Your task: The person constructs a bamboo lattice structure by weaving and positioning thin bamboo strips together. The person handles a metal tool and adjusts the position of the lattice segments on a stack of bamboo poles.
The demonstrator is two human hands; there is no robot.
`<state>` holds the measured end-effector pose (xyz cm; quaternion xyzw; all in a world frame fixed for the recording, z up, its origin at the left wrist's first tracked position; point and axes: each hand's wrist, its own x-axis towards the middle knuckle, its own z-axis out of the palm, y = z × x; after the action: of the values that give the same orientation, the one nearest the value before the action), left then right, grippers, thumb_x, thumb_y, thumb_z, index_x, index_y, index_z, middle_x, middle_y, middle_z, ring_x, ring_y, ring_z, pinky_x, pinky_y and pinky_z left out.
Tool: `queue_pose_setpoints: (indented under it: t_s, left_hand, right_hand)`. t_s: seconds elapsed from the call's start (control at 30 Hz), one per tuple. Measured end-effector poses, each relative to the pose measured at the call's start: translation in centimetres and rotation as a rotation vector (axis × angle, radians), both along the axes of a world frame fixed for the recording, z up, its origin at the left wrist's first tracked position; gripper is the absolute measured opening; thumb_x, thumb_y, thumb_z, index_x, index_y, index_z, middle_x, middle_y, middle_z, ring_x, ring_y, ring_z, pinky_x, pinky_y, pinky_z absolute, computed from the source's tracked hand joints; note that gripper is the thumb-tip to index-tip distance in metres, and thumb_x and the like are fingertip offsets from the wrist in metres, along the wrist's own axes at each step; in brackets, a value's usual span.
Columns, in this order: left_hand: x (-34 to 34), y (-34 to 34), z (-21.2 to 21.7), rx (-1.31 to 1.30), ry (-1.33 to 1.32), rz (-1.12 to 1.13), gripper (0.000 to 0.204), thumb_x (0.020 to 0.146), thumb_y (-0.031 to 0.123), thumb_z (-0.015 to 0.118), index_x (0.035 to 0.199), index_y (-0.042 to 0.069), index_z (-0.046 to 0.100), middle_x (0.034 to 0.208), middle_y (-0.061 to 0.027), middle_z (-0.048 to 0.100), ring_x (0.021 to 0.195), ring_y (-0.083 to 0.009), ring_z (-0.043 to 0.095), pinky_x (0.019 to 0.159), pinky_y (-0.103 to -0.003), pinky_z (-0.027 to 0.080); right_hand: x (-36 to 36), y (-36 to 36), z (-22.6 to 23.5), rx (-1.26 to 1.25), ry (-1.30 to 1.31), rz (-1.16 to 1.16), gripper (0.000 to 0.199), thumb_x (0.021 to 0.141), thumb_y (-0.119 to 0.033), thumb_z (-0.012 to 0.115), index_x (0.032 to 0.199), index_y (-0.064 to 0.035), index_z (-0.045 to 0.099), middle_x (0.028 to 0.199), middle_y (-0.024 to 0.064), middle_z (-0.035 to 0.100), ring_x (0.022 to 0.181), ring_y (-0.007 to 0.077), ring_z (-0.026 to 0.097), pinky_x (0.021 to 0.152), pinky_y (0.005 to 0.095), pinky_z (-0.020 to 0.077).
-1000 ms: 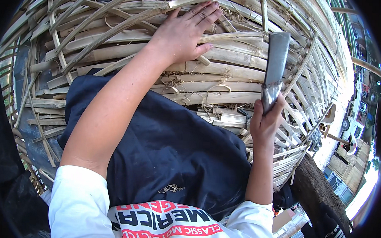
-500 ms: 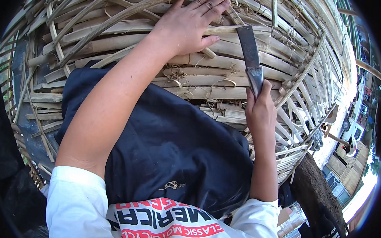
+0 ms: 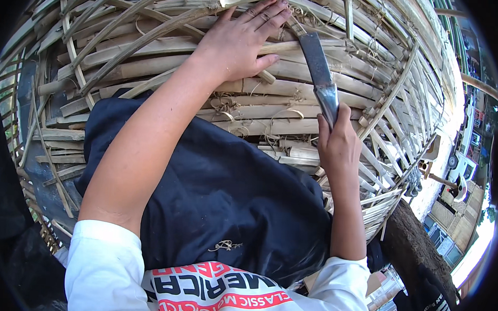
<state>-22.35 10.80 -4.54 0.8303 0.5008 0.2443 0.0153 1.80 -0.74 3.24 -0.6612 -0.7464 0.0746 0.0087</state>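
The left hand (image 3: pixel 240 41) lies flat, fingers (image 3: pixel 266 14) spread wide, pressing on the far slats of a large round woven bamboo frame (image 3: pixel 153 62) that fills the scene. The right hand (image 3: pixel 338 145) sits nearer and to the right, fingers closed around the handle of a long grey steel knife (image 3: pixel 319 69). Its blade slants up and to the left, the tip just beside the left hand's fingertips. A dark blue cloth (image 3: pixel 214 193) covers the person's lap, overlapping the frame's near edge.
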Motion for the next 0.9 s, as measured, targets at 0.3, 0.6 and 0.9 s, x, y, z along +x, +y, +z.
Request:
queue_pose_setpoints:
  t_s: [0.3, 0.6, 0.9]
  left_hand:
    - [0.2, -0.7, 0.3, -0.116, 0.077, -0.041, 0.082, 0.092, 0.051, 0.053, 0.156, 0.017, 0.013, 0.163, -0.0015, 0.014, 0.15, -0.0175, 0.014, 0.119, -0.052, 0.016]
    - [0.0, -0.7, 1.1, -0.136, 0.157, -0.078, 0.084, 0.094, 0.052, 0.047, 0.157, 0.014, 0.006, 0.164, -0.0053, 0.008, 0.151, -0.0212, 0.01, 0.121, -0.05, 0.011]
    - [0.6, -1.5, -0.6, -0.04, 0.041, -0.014, 0.082, 0.089, 0.05, 0.058, 0.155, 0.022, 0.018, 0.162, 0.0023, 0.021, 0.148, -0.014, 0.021, 0.117, -0.053, 0.024]
  right_hand:
    - [-0.5, -1.6, 1.5, 0.144, 0.254, -0.092, 0.037, 0.097, -0.027, 0.056, 0.119, -0.0001, 0.044, 0.085, 0.0269, 0.065, 0.075, 0.0457, 0.065, 0.064, 0.0513, 0.0501]
    - [-0.6, -2.7, 3.0, 0.288, 0.44, -0.095, 0.041, 0.094, -0.016, 0.06, 0.124, 0.0021, 0.039, 0.082, 0.0252, 0.065, 0.072, 0.0461, 0.065, 0.062, 0.0489, 0.0505]
    - [-0.9, -0.7, -0.3, -0.005, 0.139, -0.174, 0.031, 0.097, -0.024, 0.055, 0.113, 0.0, 0.044, 0.085, 0.0287, 0.065, 0.075, 0.0473, 0.064, 0.064, 0.0531, 0.0501]
